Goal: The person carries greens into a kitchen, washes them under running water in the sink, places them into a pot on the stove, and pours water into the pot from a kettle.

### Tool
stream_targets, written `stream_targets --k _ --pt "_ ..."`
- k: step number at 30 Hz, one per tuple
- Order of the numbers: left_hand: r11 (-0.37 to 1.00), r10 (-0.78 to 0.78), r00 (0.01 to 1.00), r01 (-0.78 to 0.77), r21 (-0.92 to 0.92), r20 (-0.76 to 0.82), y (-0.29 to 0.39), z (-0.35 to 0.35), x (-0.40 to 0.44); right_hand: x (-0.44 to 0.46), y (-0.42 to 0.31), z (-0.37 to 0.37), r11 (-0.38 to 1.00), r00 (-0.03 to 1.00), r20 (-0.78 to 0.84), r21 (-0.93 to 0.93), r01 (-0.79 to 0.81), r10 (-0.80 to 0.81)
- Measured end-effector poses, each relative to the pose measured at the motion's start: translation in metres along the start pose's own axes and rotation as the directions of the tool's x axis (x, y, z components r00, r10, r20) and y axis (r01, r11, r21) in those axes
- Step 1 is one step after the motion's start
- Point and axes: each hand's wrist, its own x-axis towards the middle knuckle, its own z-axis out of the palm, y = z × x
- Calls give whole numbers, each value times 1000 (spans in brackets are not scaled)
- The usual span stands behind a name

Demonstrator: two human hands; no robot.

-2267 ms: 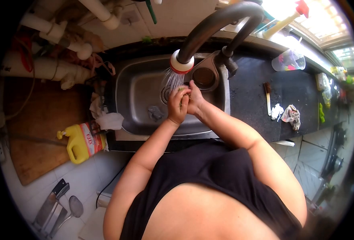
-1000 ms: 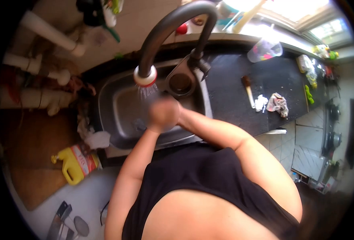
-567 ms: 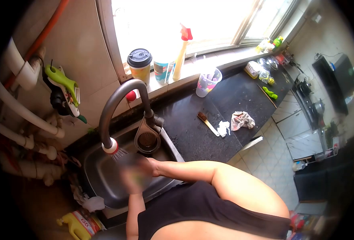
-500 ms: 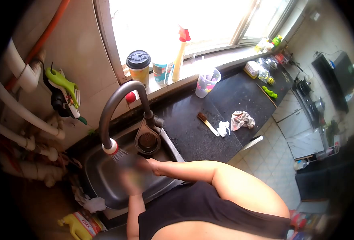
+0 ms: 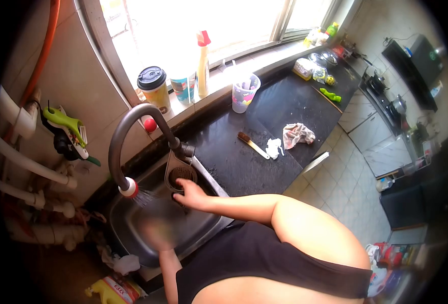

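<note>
Inside the metal sink (image 5: 127,240), my left hand (image 5: 159,235) is heavily blurred. A dark, smeared shape (image 5: 164,212) lies at its fingertips, below the spray; its kind and the grip on it cannot be made out. My right hand (image 5: 192,195) is beside the brown strainer basket (image 5: 182,169) at the sink's back corner. Its fingers are spread, with the tips close to the basket's rim; whether they touch it is unclear. Water streams from the curved faucet (image 5: 113,147), whose red-and-white spray head (image 5: 128,187) points down over the sink.
On the dark counter (image 5: 219,131) lie a brush (image 5: 253,145), a crumpled white tissue (image 5: 274,149) and a stained cloth (image 5: 298,135), near a patterned plastic cup (image 5: 245,93). A lidded paper cup (image 5: 154,91) stands on the windowsill. Green-handled peelers (image 5: 64,121) hang by the white pipes (image 5: 24,157) at left.
My right hand has drawn away from the dark shape and my left hand, up toward the strainer basket, its fingers now apart. My left hand remains low in the sink. The camera view has shifted.
</note>
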Motion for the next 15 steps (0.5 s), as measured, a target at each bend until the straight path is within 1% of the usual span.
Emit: stream_targets --k 2,3,4,5,6,7,8,9,10,11,12,13,14,15 --pt "1000 -3 1000 3 9 22 2 -3 0 6 -8 -17 979 990 9 152 -138 138" --pt "1000 -14 1000 14 -5 5 3 0 0 10 -9 -21 971 984 -23 165 -171 177" --pt "1000 -16 1000 16 -19 10 3 -1 1 14 -20 -37 951 978 61 227 -210 201" --pt "998 -48 998 50 -49 47 3 -6 5 19 -8 -26 960 976 -13 183 -210 216" --pt "994 -71 995 77 -81 74 3 -11 9 25 -2 -26 971 987 19 174 -163 162" --pt "996 -58 998 60 -68 39 0 -4 6 23 -17 -37 968 994 19 224 -113 112" --pt "998 -38 999 38 -57 -6 0 0 6 19 -49 -61 971 989 59 193 -144 135" --pt "951 -169 968 210 -227 186 5 -12 10 21 -46 -59 983 998 -60 182 16 -5" --pt "932 -204 966 240 -270 157 5 -8 10 21 -57 -69 951 999 22 304 -47 42" --pt "923 -216 949 275 -269 229 5 -12 12 31 -30 -56 958 993 -116 280 57 -25" --pt "918 -211 946 279 -283 248 6 -12 10 31 -31 -62 958 995 -96 286 14 14" --pt "909 -206 939 287 -301 274 9 -11 8 31 -31 -65 946 993 -42 312 -92 110" --pt "901 -204 939 291 -323 277 10 -9 6 33 -18 -63 939 992 -45 330 -93 115" --pt "894 -224 947 294 -337 232 13 -5 3 35 -7 -59 942 996 -69 335 -38 65"
